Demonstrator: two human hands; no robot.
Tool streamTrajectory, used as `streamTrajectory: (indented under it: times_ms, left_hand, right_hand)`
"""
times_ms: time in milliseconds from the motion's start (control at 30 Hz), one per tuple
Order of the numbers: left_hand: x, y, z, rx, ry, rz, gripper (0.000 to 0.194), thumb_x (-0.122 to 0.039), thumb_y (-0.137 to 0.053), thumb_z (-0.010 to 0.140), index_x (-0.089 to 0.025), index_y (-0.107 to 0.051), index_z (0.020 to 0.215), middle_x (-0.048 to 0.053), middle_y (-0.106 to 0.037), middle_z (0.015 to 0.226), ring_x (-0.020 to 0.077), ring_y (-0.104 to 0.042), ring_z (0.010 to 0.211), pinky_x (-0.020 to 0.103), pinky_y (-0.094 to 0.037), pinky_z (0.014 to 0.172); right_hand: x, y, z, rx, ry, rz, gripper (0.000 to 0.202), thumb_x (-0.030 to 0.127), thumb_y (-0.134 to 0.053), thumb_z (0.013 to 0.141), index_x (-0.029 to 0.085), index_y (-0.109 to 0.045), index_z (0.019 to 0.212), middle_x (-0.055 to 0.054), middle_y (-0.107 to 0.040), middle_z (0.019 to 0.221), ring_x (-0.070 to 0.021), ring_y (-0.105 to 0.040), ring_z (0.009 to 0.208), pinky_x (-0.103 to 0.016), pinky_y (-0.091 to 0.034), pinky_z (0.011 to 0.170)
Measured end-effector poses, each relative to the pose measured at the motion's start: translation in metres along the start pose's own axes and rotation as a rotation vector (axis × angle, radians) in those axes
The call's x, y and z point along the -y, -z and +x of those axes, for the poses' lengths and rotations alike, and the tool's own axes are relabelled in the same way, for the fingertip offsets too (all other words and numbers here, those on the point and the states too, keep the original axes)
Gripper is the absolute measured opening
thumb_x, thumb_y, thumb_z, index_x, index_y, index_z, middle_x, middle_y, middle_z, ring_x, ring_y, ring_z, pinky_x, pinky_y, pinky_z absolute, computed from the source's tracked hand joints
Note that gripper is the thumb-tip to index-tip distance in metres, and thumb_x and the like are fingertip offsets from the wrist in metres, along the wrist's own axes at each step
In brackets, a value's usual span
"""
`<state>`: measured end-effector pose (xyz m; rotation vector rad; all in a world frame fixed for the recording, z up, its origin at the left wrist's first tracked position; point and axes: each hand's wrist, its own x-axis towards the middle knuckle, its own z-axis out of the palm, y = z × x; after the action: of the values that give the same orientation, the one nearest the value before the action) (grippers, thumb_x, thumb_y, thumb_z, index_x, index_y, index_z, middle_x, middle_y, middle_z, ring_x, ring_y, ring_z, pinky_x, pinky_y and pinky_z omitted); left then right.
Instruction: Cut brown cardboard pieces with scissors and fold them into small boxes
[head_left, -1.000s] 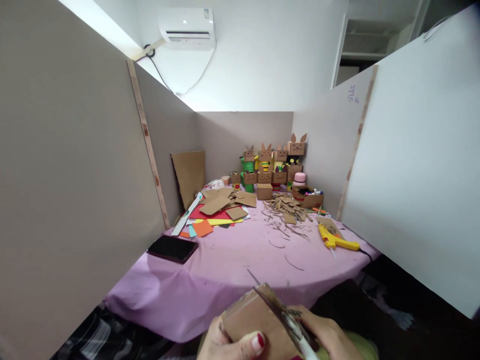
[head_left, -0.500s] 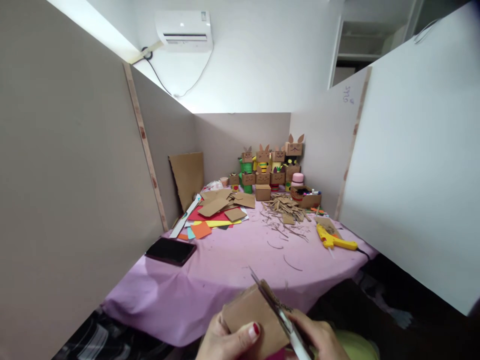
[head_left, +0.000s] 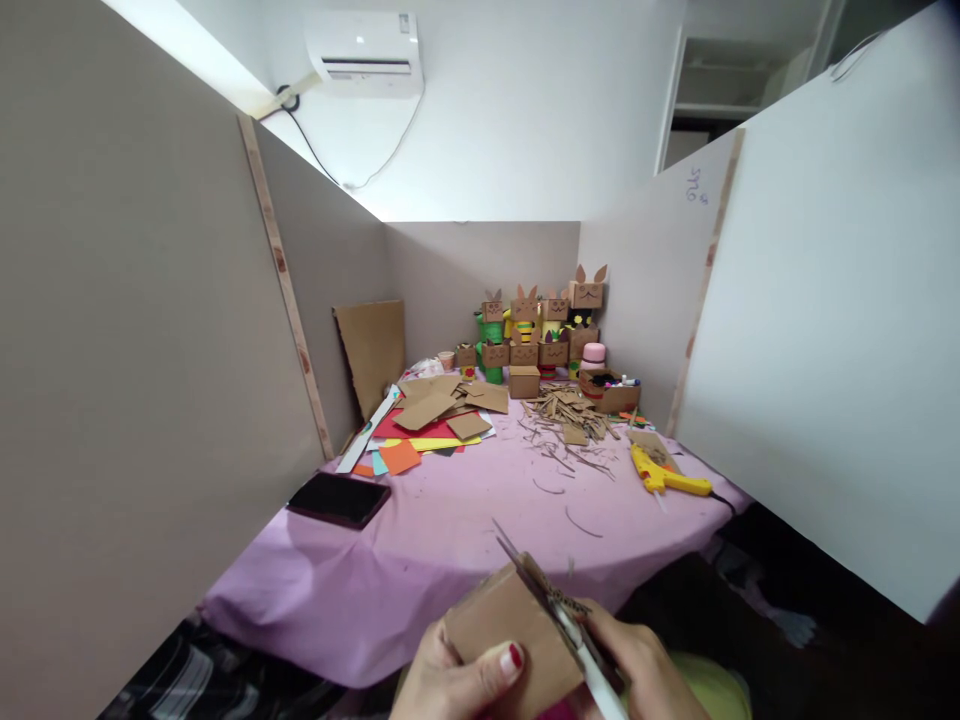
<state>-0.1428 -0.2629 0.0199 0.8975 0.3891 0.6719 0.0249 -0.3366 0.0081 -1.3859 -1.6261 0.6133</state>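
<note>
Low in the view, my left hand grips a brown cardboard box, its thumb pressed flat on the near face. My right hand is closed round a pair of scissors with white on the handle. The blades lie along the box's right edge, tips pointing up and left past the cardboard and slightly apart. Torn corrugated edge shows just behind the blades. My right fingers are partly hidden behind the scissors and cardboard. Both hands are in front of the table's near edge.
On the pink-covered table lie a black tablet, cardboard sheets, coloured paper, cardboard scraps and a yellow glue gun. Cardboard animal figures stand at the back. Partitions flank the table.
The scissor tips look a little farther apart, and the scissors have shifted slightly against the box. The whole view has moved slightly; both hands keep their hold.
</note>
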Motion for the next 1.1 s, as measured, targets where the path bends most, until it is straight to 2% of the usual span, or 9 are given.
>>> streamTrajectory:
  times_ms: [100, 233, 300, 400, 467, 600, 767, 933, 1100]
  left_hand:
    - [0.003, 0.005, 0.014, -0.053, 0.009, -0.058, 0.041, -0.023, -0.08, 0.058, -0.013, -0.068, 0.096, 0.01, -0.074, 0.079, 0.0256, -0.068, 0.073, 0.034, -0.051, 0.071]
    - [0.005, 0.014, 0.044, -0.187, 0.12, -0.033, 0.023, -0.018, -0.075, 0.064, -0.01, -0.068, 0.084, 0.011, -0.074, 0.075, 0.0223, -0.068, 0.06, 0.032, -0.051, 0.062]
    - [0.003, 0.019, 0.06, -0.189, 0.121, -0.027, 0.019, -0.016, -0.072, 0.067, -0.009, -0.068, 0.084, 0.012, -0.075, 0.076, 0.0207, -0.068, 0.06, 0.03, -0.051, 0.061]
    - [-0.001, 0.02, 0.078, -0.166, 0.116, -0.026, 0.025, -0.01, -0.071, 0.067, -0.009, -0.067, 0.091, 0.011, -0.075, 0.077, 0.0203, -0.069, 0.066, 0.027, -0.051, 0.064]
    - [-0.005, 0.018, 0.084, -0.15, 0.121, -0.023, 0.027, -0.007, -0.071, 0.065, -0.008, -0.066, 0.092, 0.011, -0.075, 0.075, 0.0204, -0.069, 0.067, 0.027, -0.051, 0.063]
    - [-0.012, 0.009, 0.082, -0.143, 0.119, -0.01, 0.026, -0.006, -0.069, 0.068, -0.008, -0.066, 0.093, 0.011, -0.075, 0.078, 0.0192, -0.069, 0.067, 0.027, -0.051, 0.065]
    - [-0.012, 0.009, 0.084, -0.173, 0.111, -0.001, 0.025, -0.007, -0.071, 0.066, -0.008, -0.067, 0.091, 0.01, -0.076, 0.074, 0.0196, -0.069, 0.063, 0.026, -0.051, 0.059]
    - [-0.007, 0.02, 0.104, -0.173, 0.165, -0.038, 0.026, -0.008, -0.072, 0.064, -0.007, -0.066, 0.09, 0.01, -0.075, 0.07, 0.0221, -0.069, 0.06, 0.031, -0.053, 0.061]
    - [-0.008, 0.024, 0.122, -0.198, 0.242, -0.063, 0.029, -0.008, -0.07, 0.067, -0.005, -0.064, 0.095, 0.009, -0.075, 0.068, 0.0228, -0.07, 0.059, 0.034, -0.055, 0.064]
  right_hand:
    - [-0.009, -0.002, 0.007, -0.042, -0.023, 0.017, 0.037, 0.013, -0.057, 0.065, 0.016, -0.062, 0.102, -0.004, -0.071, 0.073, -0.0199, -0.064, 0.062, -0.025, -0.05, 0.061]
    - [-0.022, -0.002, 0.023, -0.122, -0.069, 0.052, 0.035, 0.009, -0.054, 0.065, 0.013, -0.062, 0.1, -0.003, -0.069, 0.071, -0.02, -0.062, 0.065, -0.028, -0.05, 0.067]
    - [-0.032, -0.003, 0.031, -0.153, -0.092, 0.066, 0.028, 0.01, -0.055, 0.067, 0.013, -0.063, 0.094, -0.002, -0.068, 0.072, -0.0191, -0.06, 0.065, -0.029, -0.049, 0.07]
    - [-0.043, -0.002, 0.041, -0.175, -0.116, 0.072, 0.021, 0.013, -0.056, 0.07, 0.013, -0.061, 0.09, -0.003, -0.068, 0.072, -0.0174, -0.057, 0.06, -0.029, -0.048, 0.064]
    - [-0.046, 0.0, 0.045, -0.166, -0.111, 0.089, 0.025, 0.014, -0.056, 0.071, 0.013, -0.06, 0.095, -0.003, -0.068, 0.076, -0.0169, -0.058, 0.061, -0.028, -0.048, 0.062]
    - [-0.044, 0.006, 0.049, -0.138, -0.072, 0.131, 0.033, 0.013, -0.058, 0.072, 0.015, -0.059, 0.105, -0.003, -0.069, 0.083, -0.0183, -0.061, 0.074, -0.027, -0.048, 0.07]
    - [-0.045, 0.009, 0.053, -0.172, -0.076, 0.121, 0.028, 0.01, -0.057, 0.069, 0.014, -0.063, 0.096, 0.001, -0.065, 0.069, -0.0164, -0.056, 0.063, -0.025, -0.044, 0.06]
    - [-0.053, 0.013, 0.063, -0.19, -0.131, 0.126, 0.022, 0.009, -0.056, 0.065, 0.015, -0.064, 0.085, 0.004, -0.061, 0.065, -0.013, -0.052, 0.058, -0.022, -0.04, 0.054]
    - [-0.062, 0.019, 0.075, -0.164, -0.253, 0.165, 0.016, 0.02, -0.06, 0.069, 0.015, -0.061, 0.084, 0.008, -0.05, 0.05, -0.0072, -0.04, 0.038, -0.019, -0.03, 0.038]
